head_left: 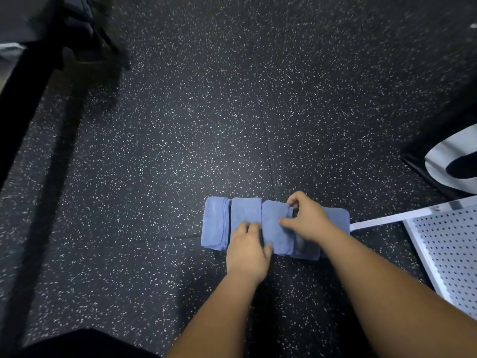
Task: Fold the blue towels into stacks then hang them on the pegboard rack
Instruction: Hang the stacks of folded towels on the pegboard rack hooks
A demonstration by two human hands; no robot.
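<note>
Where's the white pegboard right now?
In the head view, the pegboard sits at the lower right edge, just right of the row of folded blue towels.

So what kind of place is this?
Probably a gym or workout room: the floor is black speckled rubber matting, folded blue towels lie on it, and a white pegboard rack sits at the right.
</note>
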